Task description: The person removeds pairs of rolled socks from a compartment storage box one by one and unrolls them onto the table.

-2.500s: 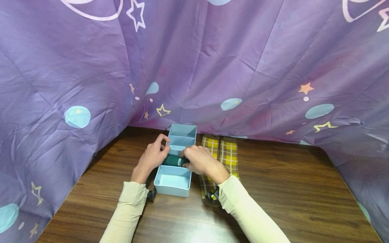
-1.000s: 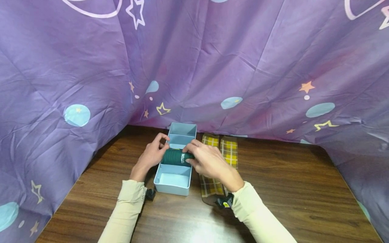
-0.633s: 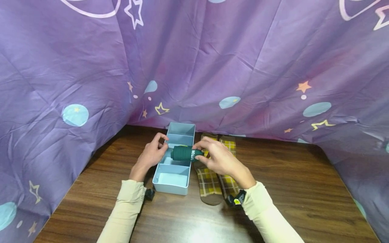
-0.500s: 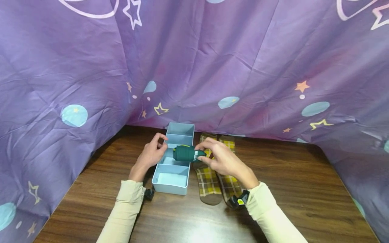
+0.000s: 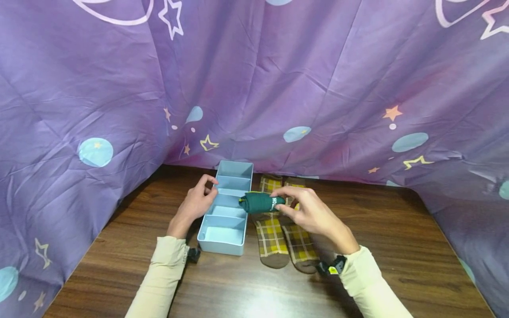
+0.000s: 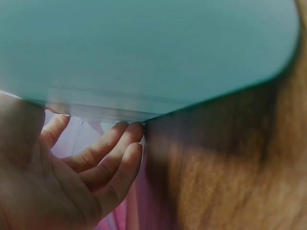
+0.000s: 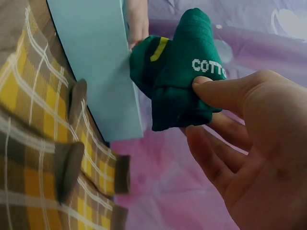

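Observation:
A rolled dark green sock (image 5: 260,202) with white lettering and a yellow mark is pinched at its right end between the thumb and fingers of my right hand (image 5: 314,212). It hangs level above the box's right edge and the plaid socks. My left hand (image 5: 195,203) rests at the left side of the light blue divided box (image 5: 220,249), fingers loosely bent and touching its wall. In the left wrist view, several fingertips (image 6: 132,129) meet the box's lower edge. Two yellow-and-brown plaid socks (image 5: 272,238) lie flat to the right of the box, partly hidden by my right hand.
The box stands lengthwise on the brown wooden table (image 5: 377,238), its visible compartments holding nothing. Behind and at the sides hangs a purple curtain (image 5: 254,88) with stars and planets, meeting the table's far edge.
My right hand has lifted the rolled green sock out of a box compartment and carried it to the right. My left hand has stayed beside the box.

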`<state>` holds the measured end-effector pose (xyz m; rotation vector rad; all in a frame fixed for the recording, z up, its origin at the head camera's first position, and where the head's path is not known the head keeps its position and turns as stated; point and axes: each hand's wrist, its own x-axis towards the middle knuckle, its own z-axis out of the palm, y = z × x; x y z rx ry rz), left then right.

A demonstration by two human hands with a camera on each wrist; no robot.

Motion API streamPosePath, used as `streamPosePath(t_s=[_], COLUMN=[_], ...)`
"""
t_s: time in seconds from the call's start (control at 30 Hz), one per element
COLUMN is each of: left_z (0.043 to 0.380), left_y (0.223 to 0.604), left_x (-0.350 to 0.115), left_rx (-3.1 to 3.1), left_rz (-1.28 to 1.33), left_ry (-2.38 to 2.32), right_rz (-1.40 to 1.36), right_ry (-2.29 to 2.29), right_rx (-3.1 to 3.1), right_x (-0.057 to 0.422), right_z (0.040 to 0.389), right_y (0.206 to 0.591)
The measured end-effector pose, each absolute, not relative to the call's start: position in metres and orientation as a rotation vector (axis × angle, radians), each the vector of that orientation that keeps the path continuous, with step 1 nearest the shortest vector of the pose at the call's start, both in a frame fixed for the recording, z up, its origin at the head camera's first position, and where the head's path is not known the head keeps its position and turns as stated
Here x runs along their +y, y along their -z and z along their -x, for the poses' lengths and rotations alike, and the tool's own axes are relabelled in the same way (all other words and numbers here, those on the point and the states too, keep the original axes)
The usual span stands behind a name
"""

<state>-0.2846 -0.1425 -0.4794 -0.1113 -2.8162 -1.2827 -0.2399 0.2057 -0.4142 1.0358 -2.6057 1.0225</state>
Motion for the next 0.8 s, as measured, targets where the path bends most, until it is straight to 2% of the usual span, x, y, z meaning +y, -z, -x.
streamPosePath(t_s=[0.33, 0.8], left_z=[0.283, 0.28], left_y=[0.478, 0.477], left_x=[-0.14, -0.141], left_rx=[-2.815, -2.822], left_rz=[0.085, 0.11], left_ry=[1.287, 1.271], right_rz=[-0.955, -0.81], right_ry=[-1.12, -1.252], right_rx=[-2.623, -2.626], right_x=[0.242, 0.289], right_z=[0.227, 0.221], right_y=[0.414, 0.435])
